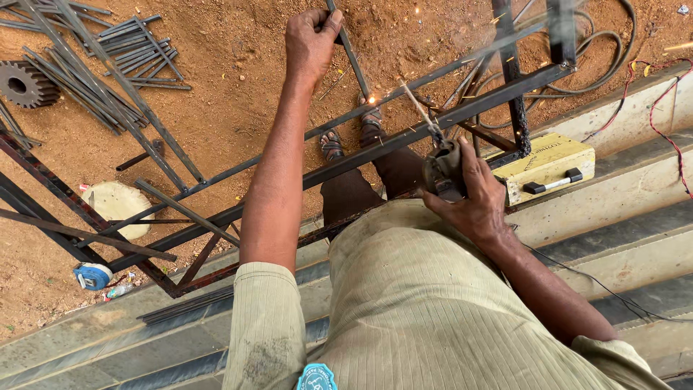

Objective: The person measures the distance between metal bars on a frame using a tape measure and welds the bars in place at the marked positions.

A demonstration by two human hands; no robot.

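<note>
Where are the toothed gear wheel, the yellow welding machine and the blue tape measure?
toothed gear wheel (25,83), head view, on its toothed rim.
yellow welding machine (552,160), head view, on its top face.
blue tape measure (92,276), head view, on its round case.

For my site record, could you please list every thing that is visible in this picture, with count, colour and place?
steel frame: one, dark, across the middle
thin rod: one, dark, upright at top
electrode holder: one, grey, with a stick reaching to the sparks
welding box: one, yellow, right on the step
loose bars: many, dark, upper left on soil
gear wheel: one, dark, far left
cables: several, black and red, upper right
left hand: grips the thin rod
right hand: grips the electrode holder
</note>
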